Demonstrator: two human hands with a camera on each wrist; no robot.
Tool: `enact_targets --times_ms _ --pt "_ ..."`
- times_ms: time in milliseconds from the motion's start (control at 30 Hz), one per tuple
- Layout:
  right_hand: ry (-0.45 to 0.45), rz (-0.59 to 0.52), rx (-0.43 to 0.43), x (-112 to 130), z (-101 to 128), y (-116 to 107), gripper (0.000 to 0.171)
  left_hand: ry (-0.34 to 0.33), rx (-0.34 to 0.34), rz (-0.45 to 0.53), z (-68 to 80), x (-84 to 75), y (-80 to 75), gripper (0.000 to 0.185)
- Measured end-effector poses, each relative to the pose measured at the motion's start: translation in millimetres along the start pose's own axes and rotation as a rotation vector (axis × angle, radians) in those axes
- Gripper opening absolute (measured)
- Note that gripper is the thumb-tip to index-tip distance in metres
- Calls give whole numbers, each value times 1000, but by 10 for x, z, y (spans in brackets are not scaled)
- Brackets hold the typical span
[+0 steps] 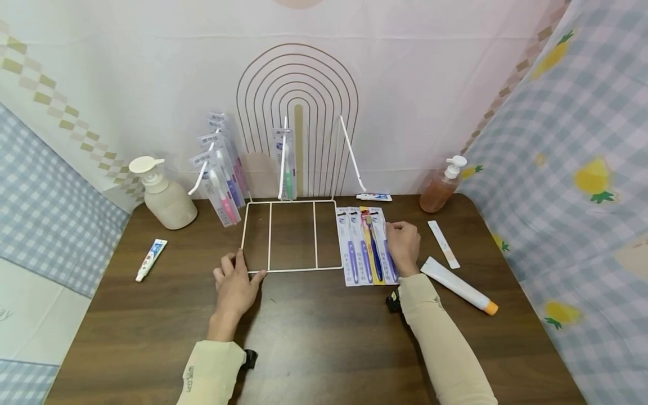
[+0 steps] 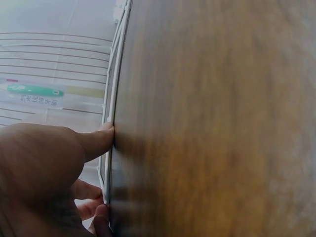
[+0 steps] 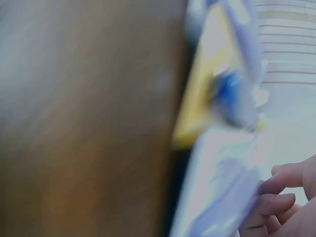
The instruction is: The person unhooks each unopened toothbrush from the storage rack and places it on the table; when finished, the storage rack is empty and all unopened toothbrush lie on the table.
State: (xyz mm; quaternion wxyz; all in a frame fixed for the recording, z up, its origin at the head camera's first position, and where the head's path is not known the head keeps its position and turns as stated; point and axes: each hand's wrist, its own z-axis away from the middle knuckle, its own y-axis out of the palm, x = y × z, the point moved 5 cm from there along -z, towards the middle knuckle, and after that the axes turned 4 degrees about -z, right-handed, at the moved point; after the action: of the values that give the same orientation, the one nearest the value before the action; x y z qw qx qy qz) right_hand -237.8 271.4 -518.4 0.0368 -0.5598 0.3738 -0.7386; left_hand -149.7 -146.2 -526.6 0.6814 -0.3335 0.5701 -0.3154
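My left hand [image 1: 236,286] rests at the front left corner of a white wire rack [image 1: 293,270], thumb on the front bar and fingers by the left side. In the left wrist view the thumb [image 2: 96,143] touches the wire. Several packaged toothbrushes lie in a row right of the rack: purple-handled ones [image 1: 352,261] and a blue one on a yellow card [image 1: 376,253]. At the row's right end my right hand [image 1: 403,246] pinches the edge of a purple toothbrush pack [image 1: 388,264], its fingers curled. The right wrist view shows that pack [image 3: 222,192] blurred.
Packaged toothbrushes [image 1: 228,202] hang on the rack's left hook, and a green one [image 1: 288,180] on the middle hook. Around stand a white pump bottle [image 1: 169,202] and an amber one [image 1: 439,191]. Toothpaste tubes [image 1: 458,286] [image 1: 151,260] [image 1: 373,197] and a slim packet [image 1: 443,244] lie about.
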Motion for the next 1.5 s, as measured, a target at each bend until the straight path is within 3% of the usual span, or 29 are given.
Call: enact_targets --times_ms 133,300,433,500,633,667,967,1167,1500 --pt "-69 -44 -20 239 34 36 37 2 18 -14 -2 -7 -7 88" --pt "-192 -123 14 618 79 170 29 8 -4 -4 -3 8 -5 87" --pt "-322 -248 57 733 -136 453 24 5 3 -3 -10 21 6 88" --pt "-368 -278 91 903 -115 538 23 6 4 2 -12 22 8 89" --pt "-449 -266 158 1376 112 607 26 13 -18 8 -7 6 0 88" --pt "-450 -261 186 1564 267 571 27 17 -24 10 -8 8 0 87" --pt "-588 -326 375 2193 493 750 35 15 -25 25 -41 66 38 89" --pt "-582 -340 431 2372 549 838 34 3 -27 22 -20 64 18 89" --pt "-518 -355 380 2442 548 909 22 8 -25 18 -49 77 42 91"
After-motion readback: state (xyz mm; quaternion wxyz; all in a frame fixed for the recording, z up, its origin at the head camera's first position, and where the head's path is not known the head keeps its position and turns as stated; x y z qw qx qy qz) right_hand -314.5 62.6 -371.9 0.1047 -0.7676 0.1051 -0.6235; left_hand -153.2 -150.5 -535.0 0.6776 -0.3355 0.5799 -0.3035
